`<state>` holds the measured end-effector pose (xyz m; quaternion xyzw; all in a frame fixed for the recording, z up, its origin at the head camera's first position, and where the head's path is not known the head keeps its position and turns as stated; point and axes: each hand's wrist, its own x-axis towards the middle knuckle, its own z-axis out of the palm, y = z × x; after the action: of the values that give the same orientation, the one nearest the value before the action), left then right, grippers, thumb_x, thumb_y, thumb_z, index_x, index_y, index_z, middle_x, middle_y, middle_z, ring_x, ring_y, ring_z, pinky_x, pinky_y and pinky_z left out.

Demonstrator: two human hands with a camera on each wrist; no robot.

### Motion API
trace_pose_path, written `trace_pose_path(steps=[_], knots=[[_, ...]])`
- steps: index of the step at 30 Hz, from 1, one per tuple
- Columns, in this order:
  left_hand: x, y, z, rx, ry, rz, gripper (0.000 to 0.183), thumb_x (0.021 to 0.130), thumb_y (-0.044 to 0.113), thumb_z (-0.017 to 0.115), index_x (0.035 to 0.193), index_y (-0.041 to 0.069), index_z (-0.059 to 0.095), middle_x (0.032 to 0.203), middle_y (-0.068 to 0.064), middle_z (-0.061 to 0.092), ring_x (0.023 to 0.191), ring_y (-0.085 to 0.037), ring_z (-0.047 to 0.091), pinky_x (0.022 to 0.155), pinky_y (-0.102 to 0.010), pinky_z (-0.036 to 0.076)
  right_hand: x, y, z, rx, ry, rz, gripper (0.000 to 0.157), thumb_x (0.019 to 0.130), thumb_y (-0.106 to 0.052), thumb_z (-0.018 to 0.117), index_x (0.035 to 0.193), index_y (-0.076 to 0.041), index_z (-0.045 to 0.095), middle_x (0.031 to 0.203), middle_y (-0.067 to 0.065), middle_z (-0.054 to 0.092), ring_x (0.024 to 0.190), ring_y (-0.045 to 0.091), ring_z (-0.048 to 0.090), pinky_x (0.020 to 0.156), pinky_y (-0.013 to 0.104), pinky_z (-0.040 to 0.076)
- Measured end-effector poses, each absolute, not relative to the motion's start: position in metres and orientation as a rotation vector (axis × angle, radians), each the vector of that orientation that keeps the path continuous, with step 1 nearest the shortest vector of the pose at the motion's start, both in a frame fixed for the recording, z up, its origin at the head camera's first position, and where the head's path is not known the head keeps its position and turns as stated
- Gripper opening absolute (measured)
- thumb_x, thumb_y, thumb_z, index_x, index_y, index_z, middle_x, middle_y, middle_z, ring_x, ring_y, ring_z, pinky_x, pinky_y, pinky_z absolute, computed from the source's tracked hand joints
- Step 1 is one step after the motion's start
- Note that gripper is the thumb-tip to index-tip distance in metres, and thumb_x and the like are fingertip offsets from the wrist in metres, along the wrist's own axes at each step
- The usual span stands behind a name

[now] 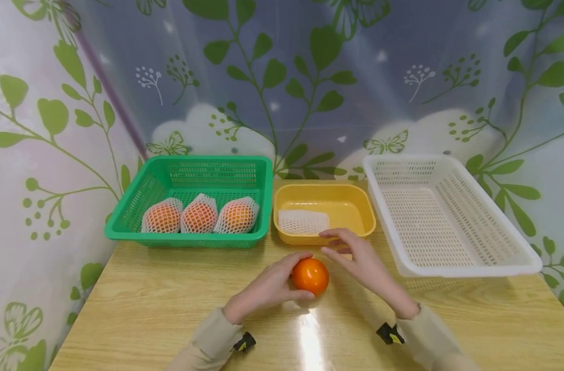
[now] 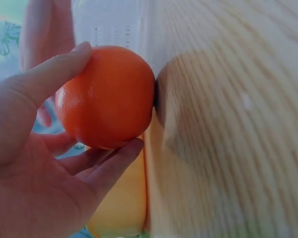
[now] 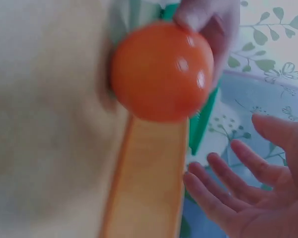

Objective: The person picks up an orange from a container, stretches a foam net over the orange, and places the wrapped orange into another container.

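Note:
A round, glossy orange fruit (image 1: 311,276) sits low over the table in front of the yellow basin. My left hand (image 1: 274,281) grips it from the left, thumb on the near side and fingers round the far side. In the left wrist view the fruit (image 2: 109,96) is bare, its underside right at the wood. My right hand (image 1: 356,257) hovers to the right of it, fingers spread and holding nothing. The right wrist view shows that hand (image 3: 253,183) apart from the fruit (image 3: 161,72). A flat white foam net sleeve (image 1: 303,221) lies in the yellow basin (image 1: 351,195).
At the left back stands a green basket (image 1: 189,237) with three fruits (image 1: 199,215) in white foam nets. A white basket (image 1: 472,270), with nothing in it, stands at the right. Behind the table (image 1: 161,309) hangs a leaf-patterned curtain (image 1: 272,103).

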<state>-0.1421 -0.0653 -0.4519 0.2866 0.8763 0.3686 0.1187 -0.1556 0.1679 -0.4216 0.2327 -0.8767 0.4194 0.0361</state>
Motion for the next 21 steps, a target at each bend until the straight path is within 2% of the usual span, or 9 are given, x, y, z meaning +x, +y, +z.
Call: trace_pose_path(steps=[8, 13, 21], knots=[[-0.142, -0.065, -0.451, 0.869, 2.57, 1.061, 0.084, 0.087, 0.037, 0.081, 0.154, 0.01, 0.039, 0.153, -0.01, 0.047, 0.136, -0.027, 0.05, 0.112, -0.052, 0.041, -0.189, 0.157, -0.411, 0.631, -2.657, 0.837, 0.028, 0.098, -0.015, 0.069, 0.124, -0.006, 0.066, 0.12, 0.015, 0.065, 0.107, 0.035, 0.064, 0.087, 0.049, 0.057], [-0.141, -0.064, -0.451, 0.872, 2.563, 1.065, 0.084, 0.087, 0.039, 0.08, 0.155, 0.011, 0.039, 0.154, -0.009, 0.046, 0.137, -0.027, 0.048, 0.114, -0.051, 0.039, -0.213, 0.148, -0.411, 0.623, -2.729, 0.706, 0.028, 0.099, -0.012, 0.066, 0.125, -0.003, 0.067, 0.122, 0.018, 0.067, 0.113, 0.036, 0.064, 0.095, 0.051, 0.053], [-0.14, -0.065, -0.452, 0.876, 2.571, 1.06, 0.085, 0.087, 0.039, 0.081, 0.155, 0.012, 0.039, 0.154, -0.009, 0.046, 0.137, -0.026, 0.048, 0.114, -0.049, 0.039, -0.247, 0.137, -0.425, 0.596, -2.863, 0.604, 0.028, 0.101, -0.008, 0.06, 0.127, -0.001, 0.066, 0.125, 0.021, 0.067, 0.111, 0.038, 0.065, 0.094, 0.051, 0.054]])
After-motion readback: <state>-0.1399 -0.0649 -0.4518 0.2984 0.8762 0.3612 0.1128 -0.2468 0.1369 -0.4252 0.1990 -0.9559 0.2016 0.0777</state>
